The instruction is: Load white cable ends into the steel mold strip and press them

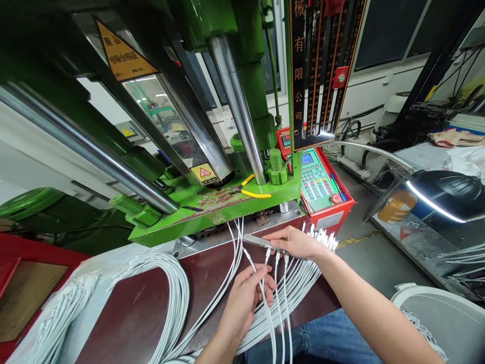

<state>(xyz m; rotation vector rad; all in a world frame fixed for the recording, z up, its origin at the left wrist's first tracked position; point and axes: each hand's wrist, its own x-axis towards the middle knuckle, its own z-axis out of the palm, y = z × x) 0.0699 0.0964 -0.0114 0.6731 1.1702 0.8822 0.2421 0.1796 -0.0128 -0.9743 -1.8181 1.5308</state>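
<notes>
Seating white cable ends into a slim metal bar at the near edge of the green press.

The right hand has its grip clenched on the metal bar, holding it level just above the dark red tabletop; the left hand pinches one white cable just below the bar, where three plugs already hang in a row. To do this well, I judge the bar should be kept steady and each plug pushed straight in, with the loose strands kept from crossing. A thick bundle of white cables loops at the left, finished plug ends crowd just right of the bar, yellow-handled pliers lie on the press base, and a lit lamp reaches in from the right.
</notes>
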